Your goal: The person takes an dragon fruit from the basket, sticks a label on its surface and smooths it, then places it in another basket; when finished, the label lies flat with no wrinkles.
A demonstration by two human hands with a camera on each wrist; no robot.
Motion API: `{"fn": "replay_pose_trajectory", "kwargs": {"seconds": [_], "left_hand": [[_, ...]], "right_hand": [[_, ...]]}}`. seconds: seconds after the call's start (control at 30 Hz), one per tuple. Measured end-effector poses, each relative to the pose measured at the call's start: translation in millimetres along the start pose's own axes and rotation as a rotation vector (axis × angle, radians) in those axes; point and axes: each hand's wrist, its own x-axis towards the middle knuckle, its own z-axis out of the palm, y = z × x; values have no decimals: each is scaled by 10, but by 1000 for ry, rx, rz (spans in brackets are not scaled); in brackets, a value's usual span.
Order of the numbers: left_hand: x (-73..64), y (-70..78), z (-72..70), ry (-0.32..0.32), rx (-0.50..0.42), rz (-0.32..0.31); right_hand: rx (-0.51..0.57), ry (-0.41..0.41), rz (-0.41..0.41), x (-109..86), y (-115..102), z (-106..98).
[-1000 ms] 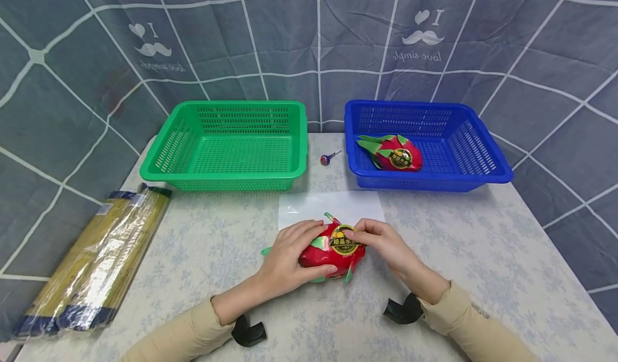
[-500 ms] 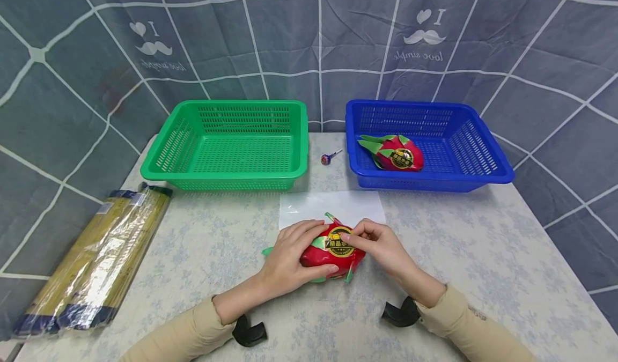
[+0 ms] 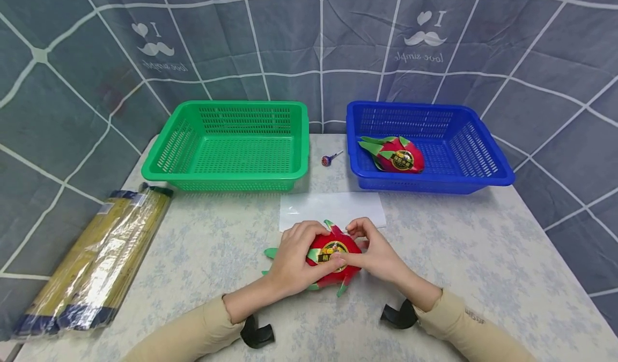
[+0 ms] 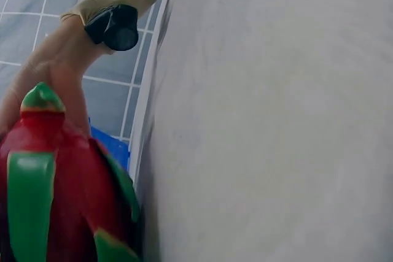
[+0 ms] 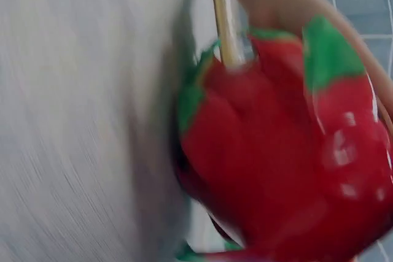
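Observation:
A red dragon fruit [image 3: 330, 278] with green scale tips lies between my hands at the front middle of the table. On its top is a round black-and-gold sticker [image 3: 332, 250]. My left hand [image 3: 295, 263] grips the fruit from the left, fingers over its far side and thumb along the near side. From the right, my right hand [image 3: 381, 253] holds it, thumb across the sticker, other fingers bent at the far side. The left wrist view has the dragon fruit [image 4: 80, 170] at lower left; in the right wrist view the dragon fruit [image 5: 264, 151] is large and close.
A white sheet [image 3: 333, 206] lies just beyond the fruit. Behind stand a green basket [image 3: 224, 177] and a blue basket [image 3: 434, 182], the blue one with another dragon fruit [image 3: 393, 154] inside. A lollipop [image 3: 329, 159] lies between them. Long yellow packets [image 3: 96, 260] lie at left.
My right hand has shifted from picking at the sticker with fingertips to holding the fruit's right side, thumb over the sticker. The fruit has turned slightly toward me and the sticker has moved left.

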Motion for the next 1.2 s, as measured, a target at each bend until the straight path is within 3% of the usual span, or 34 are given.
{"fn": "replay_pose_trajectory", "kwargs": {"seconds": [0.1,0.27,0.4,0.67,0.87,1.0,1.2], "left_hand": [[8,2,27,-3,23,-1],[27,11,51,-17,66,-30],[31,-9,60,-21,69,-56],[28,-60,47,-45,85,42],[35,-58,28,-59,43,55],[37,-59,29,-42,7,55],[42,-63,38,11,-32,12]], "right_hand": [[51,-71,55,11,43,47],[92,-117,119,-1,71,103],[62,-128,90,-11,76,107],[-18,-148,-7,-28,85,80],[2,-103,-49,-28,105,84],[27,-103,-34,-30,99,80],[18,-133,65,-17,55,71]]}}
